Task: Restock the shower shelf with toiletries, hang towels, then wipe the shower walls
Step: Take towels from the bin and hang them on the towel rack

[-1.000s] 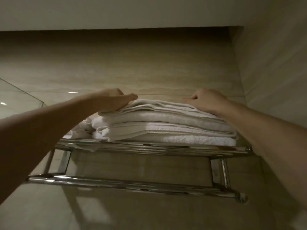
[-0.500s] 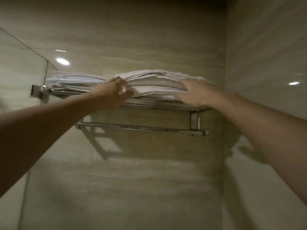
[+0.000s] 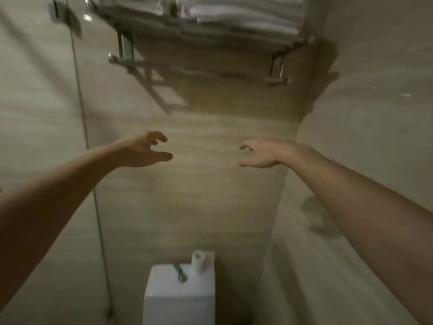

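Folded white towels (image 3: 243, 14) lie stacked on a chrome wall rack (image 3: 210, 35) at the top of the view, with a bare chrome bar (image 3: 199, 71) under it. My left hand (image 3: 143, 151) hangs well below the rack, fingers loosely curled and apart, holding nothing. My right hand (image 3: 260, 153) is at the same height to the right, also empty with fingers apart. Both hands are in front of the beige tiled wall (image 3: 206, 184), apart from the towels.
A white toilet cistern (image 3: 180, 294) stands below, with a toilet paper roll (image 3: 199, 260) and a flush button (image 3: 182, 276) on its lid. A glass partition edge (image 3: 93, 184) runs down the left. Another tiled wall (image 3: 363, 113) closes the right side.
Both hands have let go of the towel stack and dropped well below the rack. The view has tilted down, bringing the cistern into sight.
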